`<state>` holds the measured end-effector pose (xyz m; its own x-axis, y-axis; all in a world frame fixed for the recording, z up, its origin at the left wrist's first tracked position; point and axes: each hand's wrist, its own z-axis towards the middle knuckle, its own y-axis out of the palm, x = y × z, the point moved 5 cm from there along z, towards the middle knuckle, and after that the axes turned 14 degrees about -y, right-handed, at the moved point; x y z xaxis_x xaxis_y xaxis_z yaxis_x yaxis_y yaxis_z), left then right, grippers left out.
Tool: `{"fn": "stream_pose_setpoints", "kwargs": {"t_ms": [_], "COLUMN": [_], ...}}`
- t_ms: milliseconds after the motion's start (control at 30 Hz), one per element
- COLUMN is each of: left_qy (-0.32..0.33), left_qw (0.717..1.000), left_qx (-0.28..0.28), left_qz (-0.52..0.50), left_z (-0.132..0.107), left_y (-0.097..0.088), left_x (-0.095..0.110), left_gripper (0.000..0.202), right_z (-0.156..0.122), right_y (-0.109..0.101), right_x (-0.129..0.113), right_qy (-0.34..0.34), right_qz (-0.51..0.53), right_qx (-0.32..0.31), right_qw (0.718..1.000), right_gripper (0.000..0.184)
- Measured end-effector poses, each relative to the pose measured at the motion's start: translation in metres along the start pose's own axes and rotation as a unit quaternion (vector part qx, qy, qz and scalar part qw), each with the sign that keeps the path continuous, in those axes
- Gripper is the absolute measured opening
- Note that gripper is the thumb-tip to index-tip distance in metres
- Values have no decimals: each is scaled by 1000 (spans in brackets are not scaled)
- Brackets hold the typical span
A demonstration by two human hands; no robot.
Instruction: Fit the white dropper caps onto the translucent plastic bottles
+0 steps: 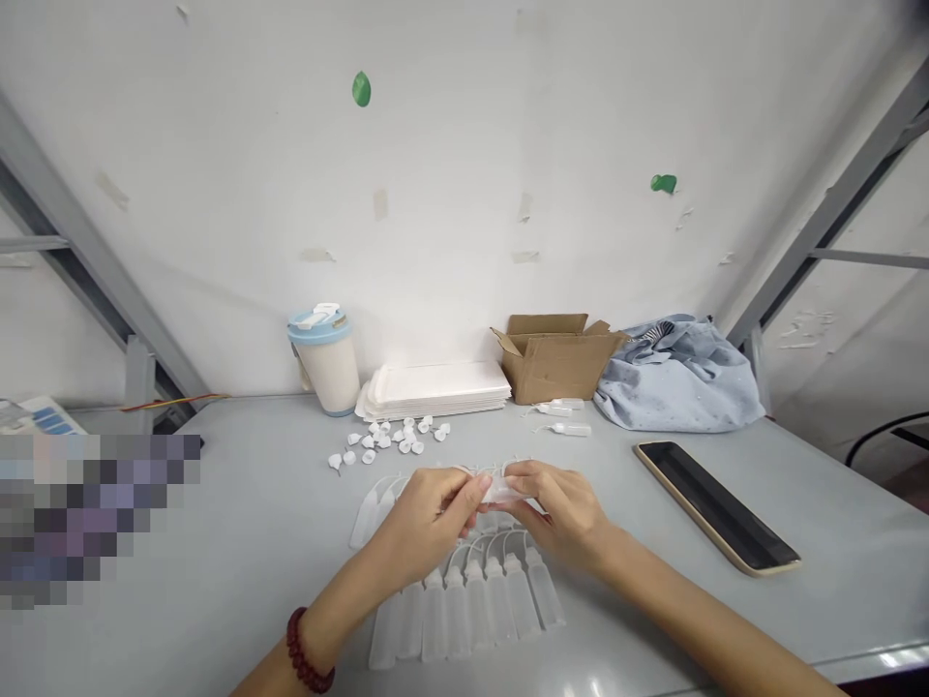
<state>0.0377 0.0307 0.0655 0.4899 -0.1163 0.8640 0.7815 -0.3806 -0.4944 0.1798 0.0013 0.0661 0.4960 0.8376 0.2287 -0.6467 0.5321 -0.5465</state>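
Observation:
A small translucent plastic bottle lies sideways between my hands, above the table. My left hand pinches its left end, thumb on top, and hides that end. My right hand is closed on the other end with thumb and fingers. Below them, a row of similar squeeze bottles with thin looped cap straps lies on the table. More of these bottles lie behind, partly covered by my hands. Several loose white caps or plugs are scattered beyond my left hand.
At the back stand a cup with a blue lid, a stack of white trays, an open cardboard box and a bundled blue cloth. Small bottles lie before the box. A phone rests at right; the left edge is blurred.

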Motion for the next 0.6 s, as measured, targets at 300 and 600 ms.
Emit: {"fn": "stream_pose_setpoints", "kwargs": {"t_ms": [300, 600], "left_qy": [-3, -54], "left_qw": [999, 988], "left_qx": [-24, -77], "left_qz": [-34, -119], "left_z": [0, 4], "left_y": [-4, 5], "left_x": [1, -5], "left_gripper": [31, 43], "right_z": [-5, -5], "right_y": [9, 8], "right_x": [7, 8], "right_qy": [146, 143], "right_qz": [138, 167], "right_qx": [-31, -15], "right_qw": [979, 975], "right_gripper": [21, 12]}}
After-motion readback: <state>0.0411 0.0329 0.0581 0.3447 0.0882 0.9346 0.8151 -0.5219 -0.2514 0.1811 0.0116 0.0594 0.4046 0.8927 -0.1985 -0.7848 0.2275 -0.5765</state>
